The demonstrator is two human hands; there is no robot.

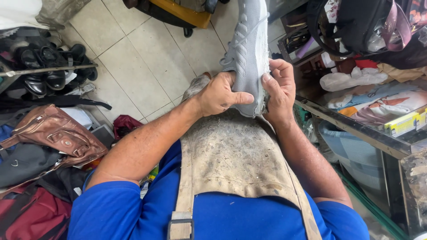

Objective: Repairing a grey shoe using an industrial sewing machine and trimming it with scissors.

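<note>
Left hand (220, 94) closed around the heel end of one grey knit shoe (250, 49), thumb laid flat across the fabric; right hand (278, 91) pinched shut on the same heel from the three o'clock side, fingertips curled over the pale sole edge. Shoe upright over the lap, toe out of view toward twelve o'clock, heel down against one stained work apron (235, 155) over one blue shirt (111, 213). Possible trouble: too hard a squeeze or pull at the heel could tear the knit from the sole, and a loosened grip could drop the shoe onto the tiled floor (142, 66). At nine o'clock, one brown leather bag (53, 133); at ten o'clock, several black shoes (49, 62), exact count unclear; at three o'clock, one glass-topped counter (356, 129).
</note>
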